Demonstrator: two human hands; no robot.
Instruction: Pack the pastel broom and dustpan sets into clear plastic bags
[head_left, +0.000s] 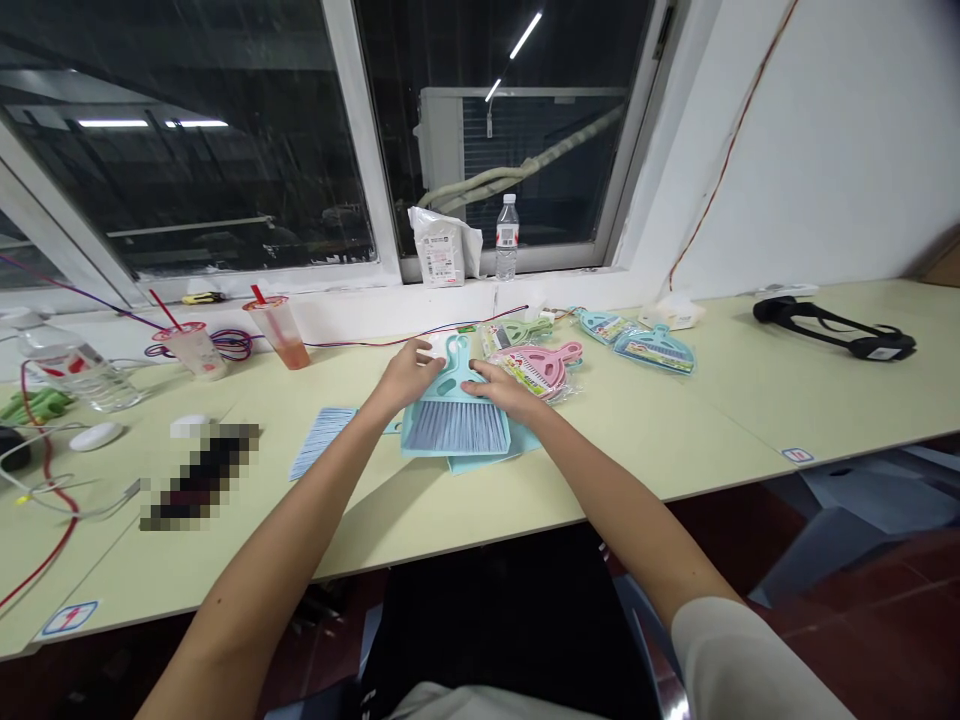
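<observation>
A light blue dustpan (409,440) with a matching brush (457,425) set in it is held above the table's near part, handle pointing away. My left hand (411,378) is at the left of the handle, fingers bent, thumb near its edge. From the right, my right hand (504,388) grips the brush's shoulder with thumb and fingers. Beneath lies another light blue dustpan (487,462), partly hidden. A second brush (322,438) with pale blue bristles rests on the table beside my left forearm.
Behind and right lie packaged pink (551,365), green (525,330) and blue sets (656,350). Two cups with red straws (281,335), a large bottle (79,370) and cables are at left. A black headset (832,328) is far right; a water bottle (507,240) stands on the sill.
</observation>
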